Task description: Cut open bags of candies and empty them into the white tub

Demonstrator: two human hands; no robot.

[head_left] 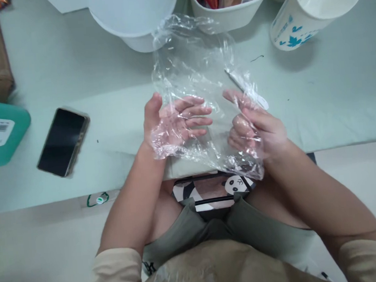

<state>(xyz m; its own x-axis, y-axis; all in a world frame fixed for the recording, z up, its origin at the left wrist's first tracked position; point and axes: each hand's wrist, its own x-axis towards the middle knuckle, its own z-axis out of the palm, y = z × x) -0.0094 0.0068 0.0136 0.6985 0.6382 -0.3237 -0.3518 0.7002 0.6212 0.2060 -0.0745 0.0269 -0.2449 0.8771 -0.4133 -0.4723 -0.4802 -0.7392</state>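
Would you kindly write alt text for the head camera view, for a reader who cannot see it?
A person's left hand, fingers spread, lies under or inside crinkled clear plastic film, which the right hand pinches at its edge above a pale green table. A phone lies to the left; white tubs and a printed paper cup stand behind.

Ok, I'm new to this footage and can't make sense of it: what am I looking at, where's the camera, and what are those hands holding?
There is no machine here: a person wears one camera on the head, looking down at their two bare hands. The left hand, fingers spread, is wrapped in thin clear plastic; the right hand grips its edge. On the pale table lie a phone, a teal container, a paper cup, a white bowl and a white tub of packets.
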